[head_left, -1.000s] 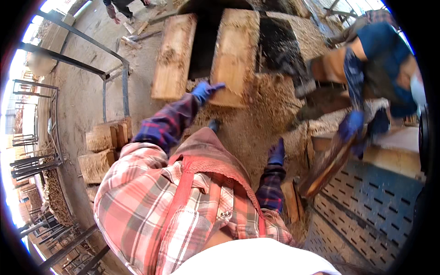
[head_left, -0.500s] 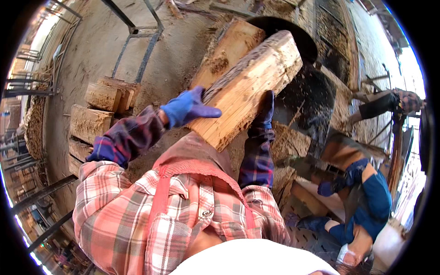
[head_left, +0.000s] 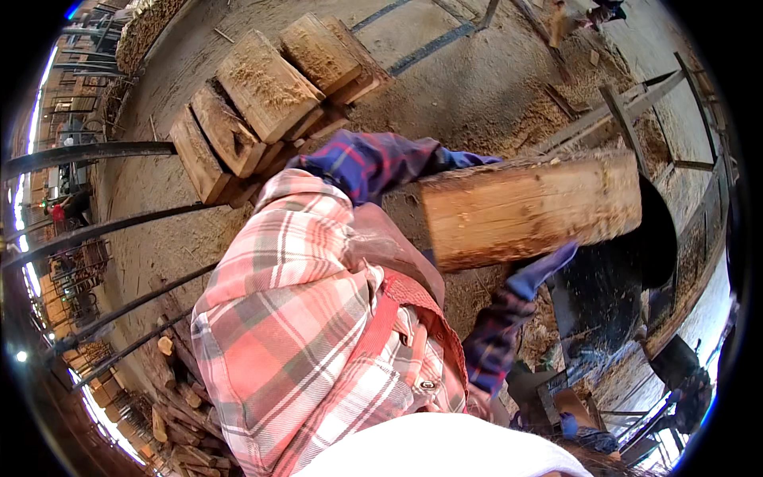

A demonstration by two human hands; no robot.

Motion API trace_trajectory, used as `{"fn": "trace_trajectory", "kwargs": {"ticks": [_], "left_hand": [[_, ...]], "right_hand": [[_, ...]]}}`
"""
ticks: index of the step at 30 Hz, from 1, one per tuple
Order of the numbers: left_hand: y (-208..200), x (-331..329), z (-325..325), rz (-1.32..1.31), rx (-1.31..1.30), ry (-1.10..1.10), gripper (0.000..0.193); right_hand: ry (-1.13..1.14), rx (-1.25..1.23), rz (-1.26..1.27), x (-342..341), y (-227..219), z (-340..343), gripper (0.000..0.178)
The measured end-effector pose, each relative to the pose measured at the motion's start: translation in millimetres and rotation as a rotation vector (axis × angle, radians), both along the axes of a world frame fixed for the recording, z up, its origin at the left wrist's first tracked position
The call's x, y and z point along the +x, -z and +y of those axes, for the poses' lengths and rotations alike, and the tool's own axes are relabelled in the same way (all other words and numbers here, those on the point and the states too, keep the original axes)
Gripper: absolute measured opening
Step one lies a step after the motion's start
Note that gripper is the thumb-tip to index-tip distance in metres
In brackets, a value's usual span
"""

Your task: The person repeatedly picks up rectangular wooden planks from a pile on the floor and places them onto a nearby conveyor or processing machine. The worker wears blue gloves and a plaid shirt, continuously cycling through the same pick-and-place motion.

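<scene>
A thick sawn wood slab with a rough bark edge [head_left: 532,207] is held between my two gloved hands, tilted slightly up at its right end. My left hand [head_left: 470,159], in a blue glove, grips the far bark edge, its fingers mostly hidden behind the slab. Against the near edge presses my right hand [head_left: 543,272], also blue-gloved, fingers stretched along the wood. Just past the slab's right end stands a dark round disc [head_left: 660,242], partly covered by the slab.
Several slabs are stacked [head_left: 266,83] at the left. Black metal bars [head_left: 119,219] jut in below them, above a pile of logs [head_left: 179,421]. A dark machine surface [head_left: 596,298] with wood chips lies right of my hand. Another person's gloved hand [head_left: 568,425] shows at the lower right.
My view and body have turned left. The slab now lies nearly level across the view instead of slanting upward, still between both hands. The stacked slabs appear closer.
</scene>
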State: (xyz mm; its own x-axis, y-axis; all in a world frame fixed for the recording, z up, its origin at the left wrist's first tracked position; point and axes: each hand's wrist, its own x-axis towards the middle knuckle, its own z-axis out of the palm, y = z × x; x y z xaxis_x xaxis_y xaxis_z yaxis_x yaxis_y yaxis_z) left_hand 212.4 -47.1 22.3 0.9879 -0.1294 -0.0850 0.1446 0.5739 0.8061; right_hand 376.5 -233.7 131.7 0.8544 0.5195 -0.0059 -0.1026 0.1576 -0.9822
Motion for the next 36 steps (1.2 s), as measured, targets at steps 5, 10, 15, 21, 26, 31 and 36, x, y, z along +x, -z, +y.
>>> {"fn": "trace_trajectory", "kwargs": {"ticks": [5,10,15,21,26,31,36], "left_hand": [[27,-30,23,-0.128,-0.22,0.13,0.05],[31,-120,-13,0.118,0.155,-0.334,0.056],[-7,-126,-58,0.591,0.51,-0.827,0.045],[24,-95,-83,0.198,-0.215,-1.513,0.039],[60,-148,-154,0.534,-0.64,-1.476,0.039],[33,-202,-200,0.739,-0.38,-1.023,0.038],[49,-347,-106,0.909,-0.164,-0.885,0.034]], "right_hand": [[-0.403,0.365,0.805,29,64,-57,0.065],[-0.461,-0.012,0.707,73,46,-52,0.065],[-0.668,-0.157,0.596,96,14,13,0.066],[-1.259,-0.172,0.626,15,-7,232,0.066],[-1.135,-0.428,-0.141,-76,151,190,0.047],[-0.87,-0.85,-0.67,-108,287,148,0.033],[-1.147,-0.759,-0.493,-300,323,38,0.046]]}}
